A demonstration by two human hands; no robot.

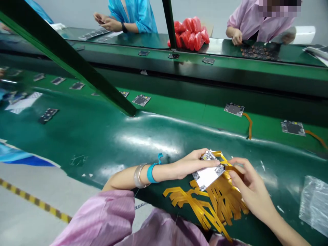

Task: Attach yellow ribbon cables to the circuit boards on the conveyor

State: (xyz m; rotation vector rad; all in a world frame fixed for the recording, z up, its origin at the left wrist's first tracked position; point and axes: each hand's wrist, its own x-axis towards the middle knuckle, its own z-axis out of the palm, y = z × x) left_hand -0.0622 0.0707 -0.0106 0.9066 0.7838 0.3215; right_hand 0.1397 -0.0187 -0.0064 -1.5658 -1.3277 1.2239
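My left hand (193, 164) grips a small circuit board (208, 176), its thumb lying across the board's face. A bright white patch covers much of that face. At the board's right edge, my right hand (249, 182) pinches an orange flex cable (234, 169) between thumb and fingers. The cable's dark end meets the board's edge; whether it is seated there I cannot tell. Beneath both hands a loose pile of orange flex cables (222, 200) spreads over the green mat, with more strips (194, 205) reaching left. A teal wrist strap (153, 173) and a bracelet circle my left wrist.
Boards with cables attached (234, 109) and bare boards (141, 99) lie along the green belt (179, 109). A green post (77, 65) slants across the left. At right lies a clear plastic bag (315, 201). Across the line, co-workers handle parts near red bundles (191, 34).
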